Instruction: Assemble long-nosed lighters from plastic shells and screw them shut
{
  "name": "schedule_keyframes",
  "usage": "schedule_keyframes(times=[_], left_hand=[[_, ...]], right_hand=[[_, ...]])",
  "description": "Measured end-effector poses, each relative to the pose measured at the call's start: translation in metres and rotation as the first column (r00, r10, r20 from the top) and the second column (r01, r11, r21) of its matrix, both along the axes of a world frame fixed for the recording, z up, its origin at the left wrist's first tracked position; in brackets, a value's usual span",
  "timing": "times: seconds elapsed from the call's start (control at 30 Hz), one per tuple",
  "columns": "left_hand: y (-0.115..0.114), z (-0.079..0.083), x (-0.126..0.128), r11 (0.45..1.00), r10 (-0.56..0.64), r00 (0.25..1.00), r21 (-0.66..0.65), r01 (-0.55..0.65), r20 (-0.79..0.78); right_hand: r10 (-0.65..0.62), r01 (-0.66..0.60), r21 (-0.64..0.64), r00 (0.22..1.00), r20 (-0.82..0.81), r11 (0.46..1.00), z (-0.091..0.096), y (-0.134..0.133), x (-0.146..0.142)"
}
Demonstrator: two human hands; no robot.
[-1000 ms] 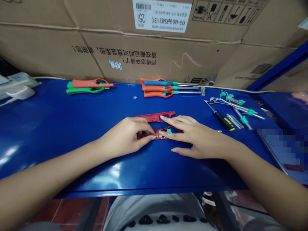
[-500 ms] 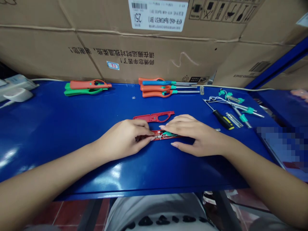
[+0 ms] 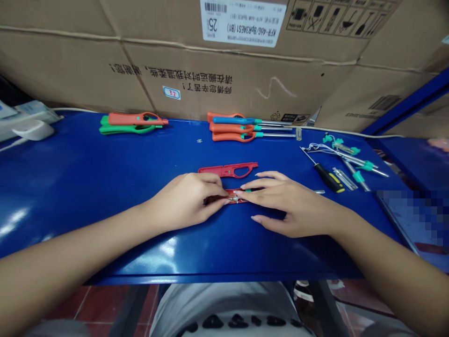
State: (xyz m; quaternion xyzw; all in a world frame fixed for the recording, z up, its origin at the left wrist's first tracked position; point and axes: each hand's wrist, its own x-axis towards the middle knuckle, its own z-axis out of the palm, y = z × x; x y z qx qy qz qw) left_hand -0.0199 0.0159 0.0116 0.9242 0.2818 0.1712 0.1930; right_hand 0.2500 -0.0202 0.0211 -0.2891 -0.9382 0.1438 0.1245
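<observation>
Blue metal workbench against a wall of stacked cartons

Large cardboard cartons point(image 3: 224, 79) stand along the back of the blue tabletop point(image 3: 70, 187), their Chinese print upside down in this view, and one carries a white barcode label point(image 3: 242, 21) marked 25. A white cable point(image 3: 351, 132) runs along their base. At right, a blue metal frame rail point(image 3: 403, 96) rises beside a second blue surface point(image 3: 414, 154). Below, dark table legs point(image 3: 326, 304) stand on red floor tiles point(image 3: 101, 304). Overhead light leaves pale glare point(image 3: 168, 243) on the glossy tabletop.
</observation>
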Motion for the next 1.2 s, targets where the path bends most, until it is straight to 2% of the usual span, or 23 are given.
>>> schedule_keyframes(times=[0.2,0.3,0.43,0.63,1.2], left_hand=[[-0.002,-0.003,0.0,1.0,-0.008,1.0,0.011,0.008,0.005],[-0.002,-0.004,0.001,1.0,-0.013,1.0,0.007,0.013,0.014],[-0.002,-0.006,0.002,1.0,-0.026,0.999,0.005,0.026,0.045],[-0.002,-0.006,0.002,1.0,-0.025,0.996,0.008,0.025,0.087],[-0.003,-0.007,0.003,1.0,-0.021,0.996,0.012,0.02,0.085]], right_hand=[[-0.01,0.009,-0.009,0.995,-0.101,1.0,-0.002,0.001,-0.001],[-0.052,0.055,0.016,0.987,-0.15,0.998,-0.006,0.004,-0.001],[-0.116,0.124,0.042,0.981,-0.152,0.991,-0.011,0.007,-0.002],[-0.111,0.112,0.0,0.985,-0.133,0.994,-0.016,0.008,-0.004],[-0.107,0.106,-0.017,0.983,-0.151,0.994,-0.019,0.008,-0.005]])
